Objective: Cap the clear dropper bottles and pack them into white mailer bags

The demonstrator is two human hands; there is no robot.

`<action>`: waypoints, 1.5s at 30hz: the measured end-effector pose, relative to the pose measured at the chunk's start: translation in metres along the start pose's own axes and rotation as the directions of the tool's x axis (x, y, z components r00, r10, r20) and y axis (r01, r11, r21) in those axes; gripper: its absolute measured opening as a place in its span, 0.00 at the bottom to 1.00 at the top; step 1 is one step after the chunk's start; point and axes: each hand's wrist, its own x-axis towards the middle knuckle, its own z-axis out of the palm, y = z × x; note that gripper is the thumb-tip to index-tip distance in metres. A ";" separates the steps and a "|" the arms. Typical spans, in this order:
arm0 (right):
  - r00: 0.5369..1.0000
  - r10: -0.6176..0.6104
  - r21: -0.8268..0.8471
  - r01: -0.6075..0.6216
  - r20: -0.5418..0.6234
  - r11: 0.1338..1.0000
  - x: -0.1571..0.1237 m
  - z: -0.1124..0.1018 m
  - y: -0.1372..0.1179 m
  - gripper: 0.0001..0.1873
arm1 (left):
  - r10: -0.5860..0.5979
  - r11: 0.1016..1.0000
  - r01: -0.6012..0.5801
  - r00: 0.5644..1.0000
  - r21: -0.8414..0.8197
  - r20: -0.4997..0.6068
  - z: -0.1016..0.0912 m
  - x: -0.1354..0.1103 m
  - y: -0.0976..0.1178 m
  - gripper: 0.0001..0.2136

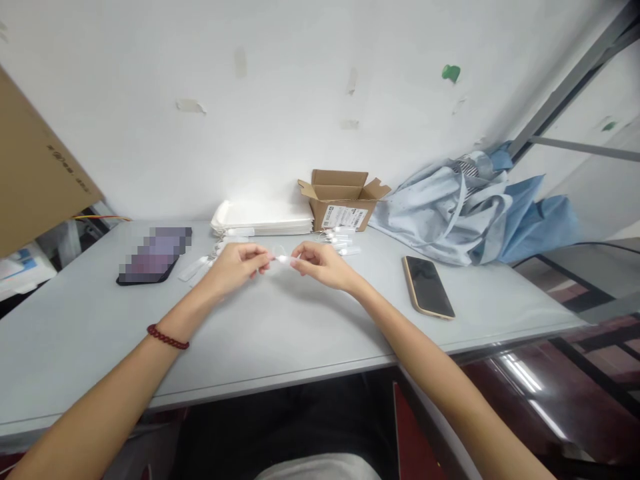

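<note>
Both my hands meet over the middle of the grey table. My left hand and my right hand are closed in pinches on the two ends of a small white, partly clear item held just above the table. Behind the hands lie several similar small white pieces and clear packets. A red bead bracelet sits on my left wrist.
An open cardboard box stands against the wall, beside a stack of white bags. A dark phone lies at the left, a gold-edged phone at the right. Blue cloth is heaped at the back right. A large carton leans at the far left.
</note>
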 end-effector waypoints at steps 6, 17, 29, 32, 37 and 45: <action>0.985 -0.021 -0.180 -0.010 -0.171 0.984 0.005 -0.025 0.011 0.12 | -0.098 0.986 0.043 0.930 -0.160 -0.353 -0.054 0.011 -0.007 0.09; 0.963 0.155 -0.708 -0.266 -0.218 0.654 0.004 -0.069 0.047 0.17 | -0.226 0.962 0.272 0.862 0.037 -0.454 -0.075 0.020 -0.030 0.07; 0.927 0.335 -0.741 -0.344 -0.169 0.577 0.007 -0.076 0.063 0.18 | 0.186 0.734 0.209 0.853 0.647 -0.487 -0.052 0.025 -0.038 0.14; 0.924 0.347 -0.738 -0.348 -0.164 0.578 0.007 -0.074 0.066 0.16 | 0.344 0.729 0.037 0.843 0.683 -0.413 -0.033 0.016 -0.028 0.14; 0.919 0.362 -0.727 -0.356 -0.158 0.587 0.006 -0.072 0.066 0.16 | 0.525 0.675 -0.261 0.827 0.690 -0.200 0.005 0.003 -0.021 0.12; 0.958 0.279 -0.542 -0.266 -0.060 0.797 0.004 -0.065 0.040 0.12 | 0.531 0.672 -0.427 0.847 0.605 0.008 0.030 -0.006 -0.027 0.12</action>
